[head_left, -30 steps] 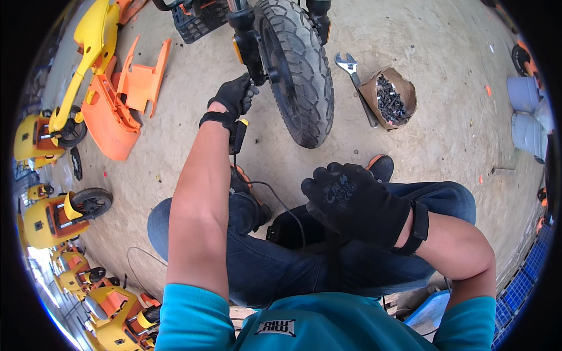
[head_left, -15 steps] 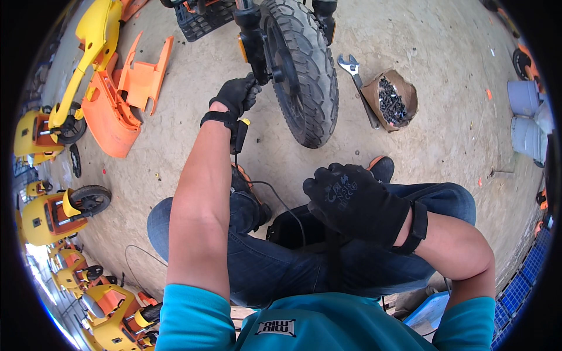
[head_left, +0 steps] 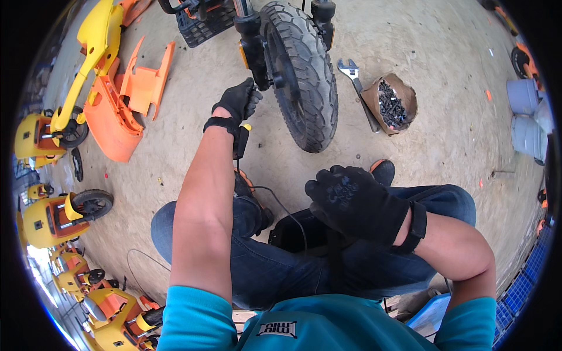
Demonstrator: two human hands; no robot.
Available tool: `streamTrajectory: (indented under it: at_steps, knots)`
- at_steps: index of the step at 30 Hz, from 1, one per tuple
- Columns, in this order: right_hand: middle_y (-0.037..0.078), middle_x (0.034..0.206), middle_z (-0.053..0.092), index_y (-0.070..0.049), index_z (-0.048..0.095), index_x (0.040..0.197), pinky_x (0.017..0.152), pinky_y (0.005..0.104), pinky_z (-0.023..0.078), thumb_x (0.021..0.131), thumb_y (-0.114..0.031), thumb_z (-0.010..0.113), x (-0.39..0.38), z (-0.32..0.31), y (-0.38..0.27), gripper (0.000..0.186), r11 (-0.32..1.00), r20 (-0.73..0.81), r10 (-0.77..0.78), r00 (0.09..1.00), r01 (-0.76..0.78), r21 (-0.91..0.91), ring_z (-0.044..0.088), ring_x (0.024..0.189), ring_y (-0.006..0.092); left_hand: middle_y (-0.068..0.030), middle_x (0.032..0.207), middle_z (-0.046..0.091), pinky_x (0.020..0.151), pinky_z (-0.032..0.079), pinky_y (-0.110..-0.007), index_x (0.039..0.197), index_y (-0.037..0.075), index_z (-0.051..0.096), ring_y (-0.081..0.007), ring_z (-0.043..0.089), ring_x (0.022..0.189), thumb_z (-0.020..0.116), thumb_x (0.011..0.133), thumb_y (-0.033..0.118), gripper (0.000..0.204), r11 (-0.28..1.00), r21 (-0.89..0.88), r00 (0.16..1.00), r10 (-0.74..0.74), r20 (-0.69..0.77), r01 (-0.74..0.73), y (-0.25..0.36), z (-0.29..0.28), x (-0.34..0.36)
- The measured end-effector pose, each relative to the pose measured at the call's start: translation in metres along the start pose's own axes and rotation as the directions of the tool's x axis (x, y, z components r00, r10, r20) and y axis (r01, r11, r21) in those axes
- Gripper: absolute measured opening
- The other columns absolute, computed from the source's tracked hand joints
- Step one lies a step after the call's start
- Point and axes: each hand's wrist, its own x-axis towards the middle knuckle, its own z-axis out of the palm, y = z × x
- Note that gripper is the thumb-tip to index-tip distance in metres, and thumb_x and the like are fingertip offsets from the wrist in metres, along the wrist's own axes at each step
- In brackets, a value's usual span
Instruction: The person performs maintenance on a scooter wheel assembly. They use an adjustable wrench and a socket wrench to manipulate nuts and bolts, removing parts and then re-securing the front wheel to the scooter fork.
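My left hand (head_left: 239, 99), in a black glove, is curled at the lower end of the black front fork (head_left: 253, 50), left of the treaded front tyre (head_left: 304, 79). What its fingers grip is too small to make out. A black device with a yellow tip (head_left: 241, 140) and a cord is just below that wrist, partly hidden by my arm. My right hand (head_left: 360, 207), also gloved, is closed above my lap, apart from the wheel; its palm is hidden. An adjustable wrench (head_left: 350, 71) lies right of the tyre, beside a paper bag (head_left: 410, 100) of small dark hardware.
Orange body panels (head_left: 111, 137) and a yellow panel (head_left: 93, 35) lie at left, with several yellow scooters (head_left: 38, 216) behind. A black crate (head_left: 202, 29) stands behind the fork. Buckets (head_left: 522, 96) and blue crates (head_left: 524, 281) line the right. My bent knees are below the wheel.
The wheel and surroundings sit slightly lower in the picture. My left hand remains at the fork's lower end and my right hand remains closed above my lap, both barely changed.
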Motion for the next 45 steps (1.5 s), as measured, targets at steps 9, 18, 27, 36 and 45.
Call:
streamTrajectory:
  at_steps: [9, 18, 27, 36, 45]
  knots:
    - [0.011, 0.080, 0.057, -0.006, 0.058, 0.090, 0.067, 0.0367, 0.047, 0.074, -0.018, 0.061, 0.001, 0.003, 0.000, 0.020, 0.997, 0.082, 0.047, 0.996, -0.052, 0.063, 0.058, 0.077, 0.0268, 0.0027, 0.055, 0.048, 0.041, 0.033, -0.025, 0.076, 0.007, 0.061, -0.0099, 0.041, 0.042, 0.048, 0.092, 0.044, 0.042, 0.999, 0.048, 0.998, 0.005, 0.064, -0.009, 0.001, -0.003, 0.006]
    - [0.010, 0.068, 0.059, -0.004, 0.061, 0.076, 0.054, 0.0369, 0.048, 0.068, -0.011, 0.060, -0.001, 0.006, 0.003, 0.011, 0.997, -0.132, -0.075, 0.988, 0.073, -0.014, 0.061, 0.064, 0.0254, 0.0042, 0.055, 0.048, 0.039, 0.032, -0.021, 0.077, 0.009, 0.060, -0.0070, 0.041, 0.042, 0.054, 0.092, 0.035, 0.031, 0.999, -0.041, 1.000, 0.013, -0.023, -0.014, -0.001, 0.003, 0.010]
    - [0.012, 0.078, 0.058, 0.002, 0.059, 0.096, 0.063, 0.0378, 0.049, 0.070, -0.013, 0.061, -0.004, 0.015, 0.006, 0.030, 0.996, 0.024, -0.046, 0.999, 0.044, 0.078, 0.059, 0.072, 0.0275, 0.0015, 0.060, 0.051, 0.044, 0.036, -0.022, 0.080, 0.007, 0.060, -0.0087, 0.046, 0.048, 0.054, 0.093, 0.030, 0.027, 0.977, -0.101, 0.981, 0.193, 0.028, -0.190, -0.020, -0.004, 0.027]
    - [0.011, 0.073, 0.060, -0.007, 0.059, 0.080, 0.060, 0.0404, 0.049, 0.071, -0.014, 0.060, -0.002, 0.019, 0.005, 0.012, 0.997, -0.026, 0.021, 0.999, -0.019, 0.069, 0.061, 0.069, 0.0287, -0.0030, 0.061, 0.056, 0.045, 0.042, -0.026, 0.078, 0.005, 0.060, -0.0133, 0.048, 0.046, 0.049, 0.094, 0.043, 0.043, 0.977, -0.209, 0.999, 0.035, 0.014, -0.031, -0.016, -0.003, 0.013]
    - [0.011, 0.083, 0.059, -0.006, 0.060, 0.096, 0.067, 0.0384, 0.049, 0.077, -0.019, 0.064, 0.001, 0.018, 0.007, 0.024, 0.997, 0.132, 0.045, 0.990, -0.052, 0.052, 0.060, 0.078, 0.0285, -0.0021, 0.061, 0.056, 0.040, 0.037, -0.025, 0.078, 0.005, 0.059, -0.0108, 0.045, 0.043, 0.049, 0.094, 0.038, 0.038, 0.991, -0.132, 1.000, 0.003, -0.013, -0.004, -0.006, 0.003, 0.011]
